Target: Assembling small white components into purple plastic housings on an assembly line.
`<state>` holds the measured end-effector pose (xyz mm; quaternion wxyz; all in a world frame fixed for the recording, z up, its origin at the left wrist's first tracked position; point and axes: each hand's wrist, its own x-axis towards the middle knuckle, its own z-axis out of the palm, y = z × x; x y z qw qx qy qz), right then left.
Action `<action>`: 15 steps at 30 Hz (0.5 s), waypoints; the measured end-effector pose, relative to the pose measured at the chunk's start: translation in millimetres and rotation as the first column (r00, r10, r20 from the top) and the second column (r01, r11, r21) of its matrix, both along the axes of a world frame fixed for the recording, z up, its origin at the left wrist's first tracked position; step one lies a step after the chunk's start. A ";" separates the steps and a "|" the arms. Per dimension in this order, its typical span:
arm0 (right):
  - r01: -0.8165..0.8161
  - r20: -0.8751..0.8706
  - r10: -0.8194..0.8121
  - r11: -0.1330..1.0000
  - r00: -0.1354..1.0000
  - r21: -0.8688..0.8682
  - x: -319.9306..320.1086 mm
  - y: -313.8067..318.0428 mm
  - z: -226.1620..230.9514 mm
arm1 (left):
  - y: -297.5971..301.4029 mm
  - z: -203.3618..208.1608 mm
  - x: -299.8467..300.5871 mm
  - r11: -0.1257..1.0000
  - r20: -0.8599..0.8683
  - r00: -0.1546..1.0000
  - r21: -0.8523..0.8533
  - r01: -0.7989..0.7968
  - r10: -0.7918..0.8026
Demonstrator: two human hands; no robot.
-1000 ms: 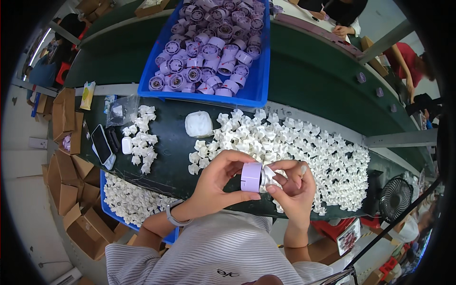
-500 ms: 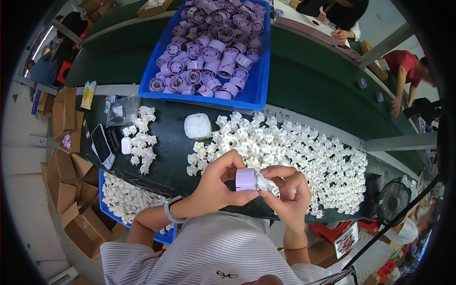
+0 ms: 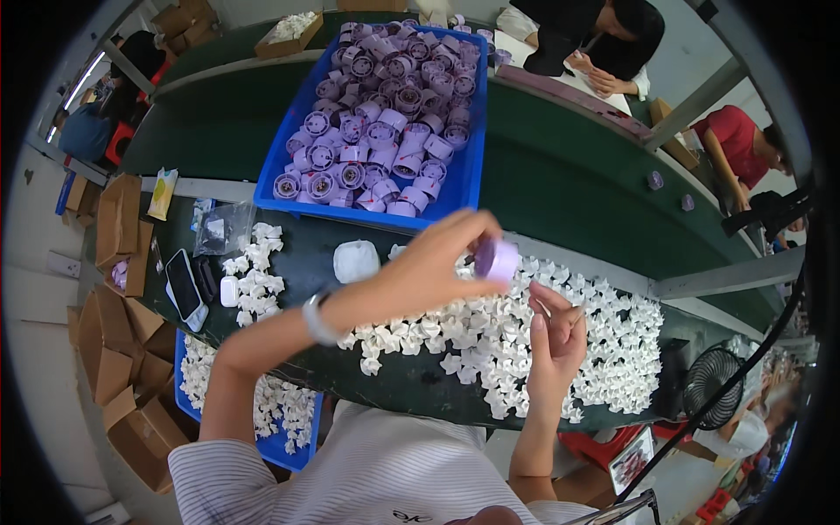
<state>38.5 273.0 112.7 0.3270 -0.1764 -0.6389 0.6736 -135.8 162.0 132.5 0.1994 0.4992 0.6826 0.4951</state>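
My left hand (image 3: 457,255) reaches across above the white pieces and grips a short purple plastic cylinder (image 3: 498,261) between thumb and fingers. The cylinder is tilted and a little blurred. To its lower right, my right hand (image 3: 557,343) is apart from it, thumb and forefinger spread and the other fingers loosely curled. No held thing shows clearly in it. Many small white pronged plastic pieces (image 3: 612,350) are spread over the dark green table (image 3: 402,381) beneath both hands. Beyond my left hand, a blue bin (image 3: 278,191) is heaped with similar purple cylinders.
A white wrapped block (image 3: 356,261) lies left of the pieces. Further left are a phone (image 3: 183,284), a clear plastic bag (image 3: 225,227) and more white pieces. Another blue bin (image 3: 299,455) sits below the table edge. A black fan (image 3: 719,385) stands right; people work across the table.
My left hand has moved forward and right with the purple cylinder. The right hand has parted from the cylinder, letting go of the white piece at its end, and its fingers have spread.
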 end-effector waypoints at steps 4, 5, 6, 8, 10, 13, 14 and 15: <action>-0.045 0.091 0.054 0.994 0.994 -0.098 6.0 -8.6 -23.9 | 79.6 -33.7 -67.5 0.988 -0.699 0.708 -0.014 -0.151 0.099; -0.077 0.093 0.091 0.987 0.992 -0.141 6.8 -13.6 -26.7 | 105.0 -45.9 -83.0 0.978 -0.748 0.660 -0.073 -0.193 0.074; -0.114 0.091 0.132 0.976 0.987 -0.186 6.4 -20.0 -28.8 | 126.1 -57.9 -98.3 0.961 -0.794 0.606 -0.130 -0.243 0.046; -0.147 0.078 0.168 0.963 0.983 -0.225 6.1 -30.3 -31.8 | 160.5 -84.2 -123.9 0.920 -0.846 0.530 -0.167 -0.354 0.050; -0.156 0.095 0.179 0.964 0.979 -0.215 7.2 -34.4 -30.5 | 178.3 -104.5 -139.5 0.863 -0.890 0.453 -0.196 -0.465 0.042; -0.150 0.086 0.177 0.956 0.981 -0.253 9.0 -34.6 -30.8 | 184.5 -115.6 -149.6 0.804 -0.927 0.374 -0.219 -0.554 0.005; -0.143 0.089 0.171 0.956 0.981 -0.256 9.8 -32.4 -31.7 | 180.2 -115.9 -149.5 0.860 -0.931 0.340 -0.064 -0.506 0.131; -0.114 0.110 0.147 0.957 0.983 -0.267 10.5 -29.8 -32.8 | 174.2 -116.4 -150.1 0.887 -0.914 0.314 0.095 -0.453 0.258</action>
